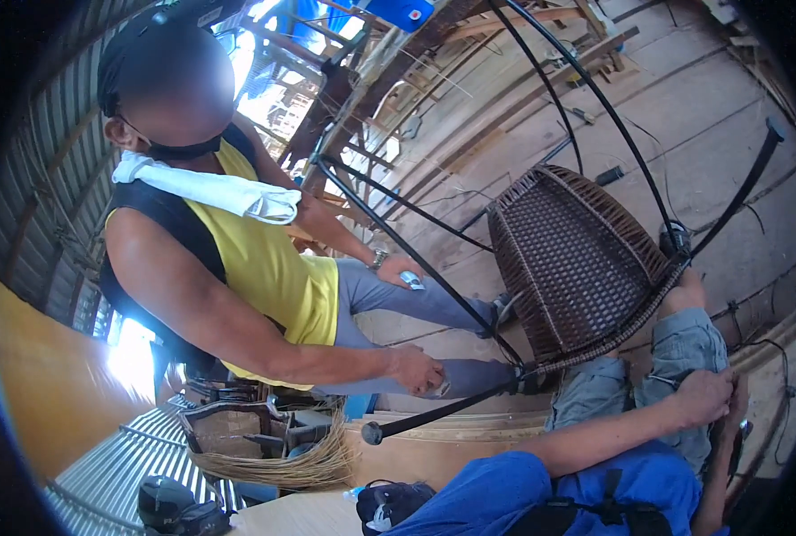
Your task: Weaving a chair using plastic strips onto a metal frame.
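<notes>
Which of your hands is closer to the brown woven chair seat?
Left. The left hand lies on the grey shorts, just below the edge of the woven chair seat. The right hand sits just beyond it, farther from the seat.

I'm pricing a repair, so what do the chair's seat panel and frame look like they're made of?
The seat panel looks like woven rattan or a synthetic wicker, dark brown and matte, going by its tight basket weave and braided rim. The frame seems to be black-coated metal tube: thin, smooth, evenly curved bars. The pictures cannot settle natural or plastic.
</notes>
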`<state>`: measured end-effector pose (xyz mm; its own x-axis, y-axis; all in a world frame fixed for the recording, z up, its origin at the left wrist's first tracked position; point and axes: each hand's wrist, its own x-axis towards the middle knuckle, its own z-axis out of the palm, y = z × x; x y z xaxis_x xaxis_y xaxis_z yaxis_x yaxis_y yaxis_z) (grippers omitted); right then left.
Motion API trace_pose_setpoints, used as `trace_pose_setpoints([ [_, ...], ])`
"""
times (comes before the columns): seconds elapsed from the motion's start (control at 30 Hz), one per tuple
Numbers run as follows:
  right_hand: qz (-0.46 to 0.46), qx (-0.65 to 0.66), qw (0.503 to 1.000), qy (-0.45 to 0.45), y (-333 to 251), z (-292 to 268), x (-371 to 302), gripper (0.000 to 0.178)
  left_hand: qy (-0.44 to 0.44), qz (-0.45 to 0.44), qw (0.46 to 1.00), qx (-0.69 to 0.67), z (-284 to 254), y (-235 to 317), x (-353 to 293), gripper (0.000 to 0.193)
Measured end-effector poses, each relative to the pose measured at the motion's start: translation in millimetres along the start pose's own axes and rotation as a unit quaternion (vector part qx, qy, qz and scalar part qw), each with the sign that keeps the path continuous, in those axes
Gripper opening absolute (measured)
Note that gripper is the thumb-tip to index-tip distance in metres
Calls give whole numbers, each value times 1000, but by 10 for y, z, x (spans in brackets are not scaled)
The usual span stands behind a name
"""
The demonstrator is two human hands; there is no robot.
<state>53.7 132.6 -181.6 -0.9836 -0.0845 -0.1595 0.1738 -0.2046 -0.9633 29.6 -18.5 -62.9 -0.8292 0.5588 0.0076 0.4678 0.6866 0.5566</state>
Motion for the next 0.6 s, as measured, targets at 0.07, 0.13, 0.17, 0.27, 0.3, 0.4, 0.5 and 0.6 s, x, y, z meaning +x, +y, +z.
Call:
trace_pose_setpoints([
  [0.07, -16, -98, 995, -7, -106, 6, -14, 39, -61, -24, 997, 28, -105, 33, 17, 20],
  [0.13, 43, -226, 973, -21, -282, -27, -79, 43, -99, -18, 993, 55, -203, 68, 2, 18],
  [0.17, -2, -249, 967, -42, -362, -20, -154, 38, -97, -1, 993, 63, -254, 56, -15, 16],
  [0.27, 111, -186, 974, -72, -682, -169, -346, 44, -138, 18, 978, 157, -381, 12, -59, 17],
  [0.3, 48, -221, 969, -96, -765, -211, -390, 41, -182, 8, 970, 161, -413, 1, -35, 22],
  [0.4, 111, -227, 964, -78, -978, -229, -616, 37, -177, -30, 982, 55, -536, 19, -77, 22],
  [0.5, 10, -303, 951, -66, -999, -46, -677, 32, -156, 5, 986, 59, -654, 21, -38, 19],
  [0.6, -9, -231, 972, -48, -934, -9, -629, 27, -140, 9, 988, 67, -668, 43, -10, 17],
])
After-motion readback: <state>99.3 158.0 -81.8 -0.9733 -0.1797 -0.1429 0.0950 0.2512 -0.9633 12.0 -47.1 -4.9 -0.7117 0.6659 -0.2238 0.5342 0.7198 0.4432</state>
